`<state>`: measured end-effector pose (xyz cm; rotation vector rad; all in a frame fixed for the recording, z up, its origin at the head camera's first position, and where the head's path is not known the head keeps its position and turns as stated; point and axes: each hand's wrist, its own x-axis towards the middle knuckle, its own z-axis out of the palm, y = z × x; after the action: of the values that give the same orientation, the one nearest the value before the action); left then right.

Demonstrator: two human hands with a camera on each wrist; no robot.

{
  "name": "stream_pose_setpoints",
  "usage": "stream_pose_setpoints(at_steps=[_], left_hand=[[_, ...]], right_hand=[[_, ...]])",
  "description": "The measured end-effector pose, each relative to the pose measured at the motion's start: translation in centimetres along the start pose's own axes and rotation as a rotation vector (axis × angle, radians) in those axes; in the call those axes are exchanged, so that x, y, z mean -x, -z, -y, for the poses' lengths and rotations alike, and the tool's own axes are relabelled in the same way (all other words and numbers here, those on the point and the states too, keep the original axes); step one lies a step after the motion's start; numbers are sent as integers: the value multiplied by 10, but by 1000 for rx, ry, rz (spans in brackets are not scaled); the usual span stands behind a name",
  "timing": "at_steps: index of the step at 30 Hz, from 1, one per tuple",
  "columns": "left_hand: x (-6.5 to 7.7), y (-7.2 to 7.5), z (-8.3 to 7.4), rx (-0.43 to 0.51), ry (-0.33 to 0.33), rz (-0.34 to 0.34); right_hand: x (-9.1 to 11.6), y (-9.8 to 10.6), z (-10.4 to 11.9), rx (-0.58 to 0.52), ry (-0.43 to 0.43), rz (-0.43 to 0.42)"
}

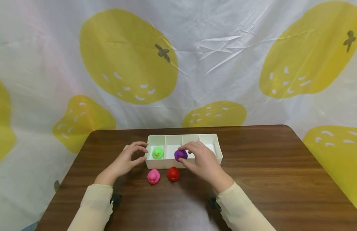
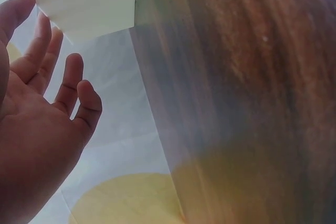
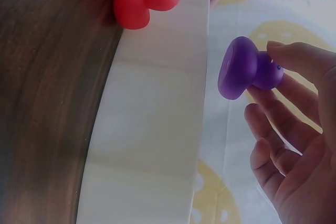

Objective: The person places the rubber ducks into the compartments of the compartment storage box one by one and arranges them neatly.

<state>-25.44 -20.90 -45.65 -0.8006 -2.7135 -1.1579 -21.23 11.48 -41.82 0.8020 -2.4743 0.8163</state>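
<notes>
A brown wood-grain tabletop [image 1: 282, 179] with rounded far corners stands before a white cloth [image 1: 216, 83], which is creased above centre and bears large yellow fruit prints [image 1: 123, 54] with short pale strokes; the two uppermost prints each carry a dark cross-shaped mark [image 1: 162, 53].

Partly covered, partly cropped.
In the head view, the right hand [image 1: 202, 160] hides some of the white tray [image 1: 159, 164] and its fingers overlap the purple duck [image 1: 181, 154]; the bottom edge cuts off both sleeves [image 1: 94, 205] and the worktop [image 1: 282, 166]. The dark objects at the wrists [image 1: 116, 199] are too small to identify. The left wrist view crops the left hand [image 2: 42, 124], its wood grain blurred; the right wrist view crops the red duck [image 3: 134, 1].
</notes>
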Motion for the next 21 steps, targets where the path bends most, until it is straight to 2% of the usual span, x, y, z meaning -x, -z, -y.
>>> stream_pose_setpoints(at_steps=[7,21], left_hand=[[0,6,-1,-21,-9,-11],[-2,-1,0,-15,6,3]], right_hand=[[-12,-5,3,-10,-9,21],[-21,-10,-2,-19,-21,47]])
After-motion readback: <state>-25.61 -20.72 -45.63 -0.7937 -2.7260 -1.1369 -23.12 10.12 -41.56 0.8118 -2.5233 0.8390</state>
